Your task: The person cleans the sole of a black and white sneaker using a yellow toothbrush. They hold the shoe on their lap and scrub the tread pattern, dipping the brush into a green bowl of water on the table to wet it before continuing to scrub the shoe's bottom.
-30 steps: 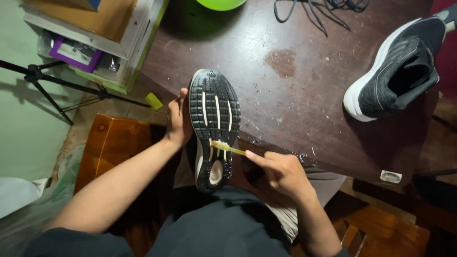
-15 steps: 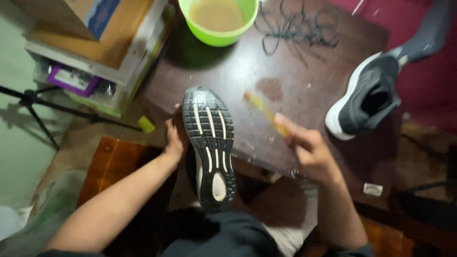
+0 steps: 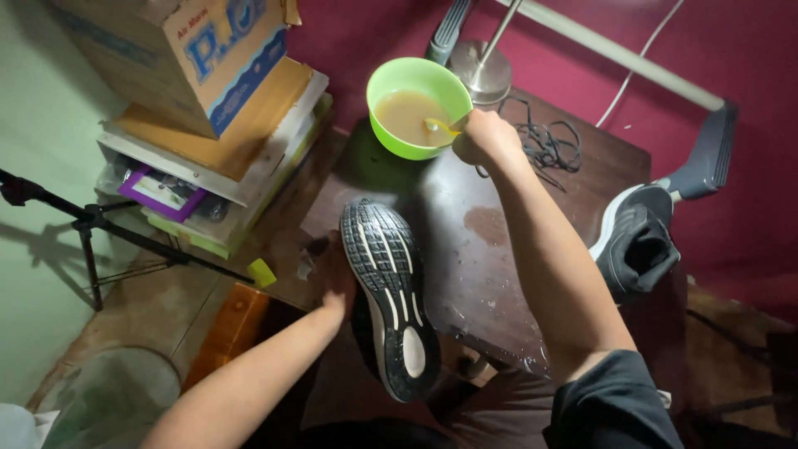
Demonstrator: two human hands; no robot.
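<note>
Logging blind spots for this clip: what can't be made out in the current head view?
- Brush: only the yellow tip shows in the green bowl; the right hand hides the handle.
- Left hand: its fingers lie behind the upturned shoe, so the grip is unseen.
- That shoe's upper: faces away, only the sole shows.
- Second shoe: its far end is hidden behind the table edge and shadow.
- Bowl's bottom: murky liquid covers it.

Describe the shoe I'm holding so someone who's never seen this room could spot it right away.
On the dark wooden table, below the green bowl, the shoe hangs over the near edge, steadied by the left hand. Unlike the other grey shoe lying at the right, its black sole with pale stripes faces up.
</note>
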